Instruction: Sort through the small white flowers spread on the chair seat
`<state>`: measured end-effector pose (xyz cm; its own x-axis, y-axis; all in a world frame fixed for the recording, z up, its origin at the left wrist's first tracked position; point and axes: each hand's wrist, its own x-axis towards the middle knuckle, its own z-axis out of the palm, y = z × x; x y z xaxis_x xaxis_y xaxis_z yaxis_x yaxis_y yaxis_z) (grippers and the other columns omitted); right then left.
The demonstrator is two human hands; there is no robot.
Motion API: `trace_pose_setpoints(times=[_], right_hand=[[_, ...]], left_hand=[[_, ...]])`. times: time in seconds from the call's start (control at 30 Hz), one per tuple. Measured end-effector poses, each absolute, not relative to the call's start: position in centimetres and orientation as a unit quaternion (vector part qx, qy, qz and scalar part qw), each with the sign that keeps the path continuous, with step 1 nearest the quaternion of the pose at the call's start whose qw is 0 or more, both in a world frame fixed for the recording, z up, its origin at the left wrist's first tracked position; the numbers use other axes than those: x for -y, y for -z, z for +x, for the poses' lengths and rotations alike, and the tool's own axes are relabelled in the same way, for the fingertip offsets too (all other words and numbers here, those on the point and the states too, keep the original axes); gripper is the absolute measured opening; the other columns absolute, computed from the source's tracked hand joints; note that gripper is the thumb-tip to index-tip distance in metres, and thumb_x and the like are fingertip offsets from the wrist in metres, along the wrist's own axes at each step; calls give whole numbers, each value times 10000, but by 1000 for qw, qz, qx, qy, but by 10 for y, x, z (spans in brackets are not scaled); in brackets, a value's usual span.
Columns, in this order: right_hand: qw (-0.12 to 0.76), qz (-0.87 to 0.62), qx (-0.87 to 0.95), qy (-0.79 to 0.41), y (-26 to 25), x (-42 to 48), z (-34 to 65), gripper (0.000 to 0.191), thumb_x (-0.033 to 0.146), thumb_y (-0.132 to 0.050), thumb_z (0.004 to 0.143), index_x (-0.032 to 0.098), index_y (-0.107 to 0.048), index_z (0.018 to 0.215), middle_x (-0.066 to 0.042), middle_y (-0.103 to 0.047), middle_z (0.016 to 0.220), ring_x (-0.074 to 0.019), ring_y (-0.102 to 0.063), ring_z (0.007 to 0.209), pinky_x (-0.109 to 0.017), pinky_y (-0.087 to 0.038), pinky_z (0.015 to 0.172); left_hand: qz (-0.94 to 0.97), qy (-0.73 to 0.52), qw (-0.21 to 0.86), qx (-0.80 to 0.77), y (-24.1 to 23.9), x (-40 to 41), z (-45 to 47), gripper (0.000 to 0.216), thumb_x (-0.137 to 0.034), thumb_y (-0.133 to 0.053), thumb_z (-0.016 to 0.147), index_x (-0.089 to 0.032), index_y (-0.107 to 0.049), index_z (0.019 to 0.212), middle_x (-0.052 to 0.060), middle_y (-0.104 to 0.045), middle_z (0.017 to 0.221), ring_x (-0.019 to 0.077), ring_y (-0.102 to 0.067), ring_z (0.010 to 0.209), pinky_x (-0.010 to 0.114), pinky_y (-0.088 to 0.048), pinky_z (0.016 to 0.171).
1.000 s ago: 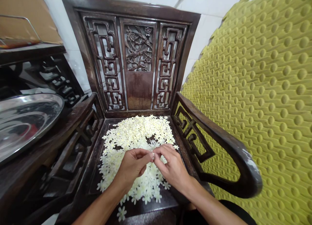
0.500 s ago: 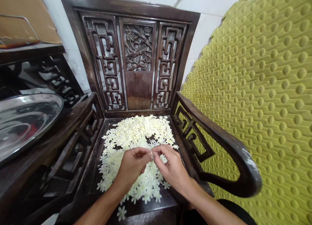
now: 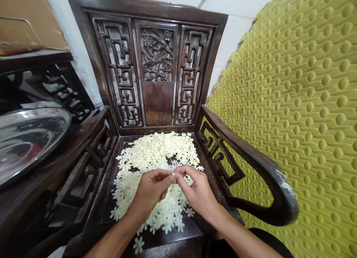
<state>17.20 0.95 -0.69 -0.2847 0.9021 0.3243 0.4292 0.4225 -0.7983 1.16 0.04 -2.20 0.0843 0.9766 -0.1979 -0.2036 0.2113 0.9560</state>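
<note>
My left hand (image 3: pixel 153 188) and my right hand (image 3: pixel 196 184) meet fingertip to fingertip above the seat, thumbs and forefingers pinched. Between them is a tiny pale piece (image 3: pixel 173 174), mostly covered by the fingers; it looks like part of a white flower, but I cannot make out its exact shape. Under and beyond both hands, a wide heap of small white flowers (image 3: pixel 150 152) with pale yellow centres covers much of the dark wooden chair seat (image 3: pixel 192 228). One single flower (image 3: pixel 138 245) lies apart at the front edge.
The carved chair back (image 3: pixel 158 105) rises behind the heap, with armrests on either side. A round metal tray (image 3: pixel 60 120) rests at the left by the left armrest. A yellow bumpy foam mat (image 3: pixel 306 101) stands along the right. Cardboard (image 3: pixel 25 12) shows at the upper left.
The fingertips have drawn slightly closer together around the tiny pale piece, hiding more of it. The flower heap looks the same, and the view has shifted very slightly.
</note>
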Motion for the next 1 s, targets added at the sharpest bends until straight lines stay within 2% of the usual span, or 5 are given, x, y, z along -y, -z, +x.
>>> trace_pose_setpoints(times=[0.4,0.63,0.77,1.0], right_hand=[[390,-460,750,-271,9,-8,169,91,185,-540,910,193,-618,864,-13,-637,769,-164,-594,756,-263,-461,705],[390,-458,708,-369,10,-10,169,207,273,-517,950,175,-655,829,1,-649,710,-135,-604,672,-229,-457,627],[392,-455,694,-398,11,-10,169,209,292,-529,944,173,-657,830,4,-649,704,-131,-606,666,-224,-461,619],[385,-460,745,-292,12,-10,169,181,225,-535,915,178,-659,793,-9,-642,706,-145,-581,678,-244,-451,641]], left_hand=[[427,-488,581,-491,24,-1,11,185,-320,-726,755,-137,-704,736,-30,-546,528,36,-368,395,160,-250,374],[434,-496,563,-498,24,-1,11,182,-323,-730,757,-142,-704,752,-33,-557,537,41,-369,407,165,-279,386],[439,-499,557,-499,23,-1,12,195,-341,-731,752,-147,-714,756,-37,-552,519,50,-377,409,172,-291,393],[419,-494,572,-502,23,-1,11,196,-332,-743,731,-141,-722,770,-46,-510,466,52,-361,392,171,-259,382]])
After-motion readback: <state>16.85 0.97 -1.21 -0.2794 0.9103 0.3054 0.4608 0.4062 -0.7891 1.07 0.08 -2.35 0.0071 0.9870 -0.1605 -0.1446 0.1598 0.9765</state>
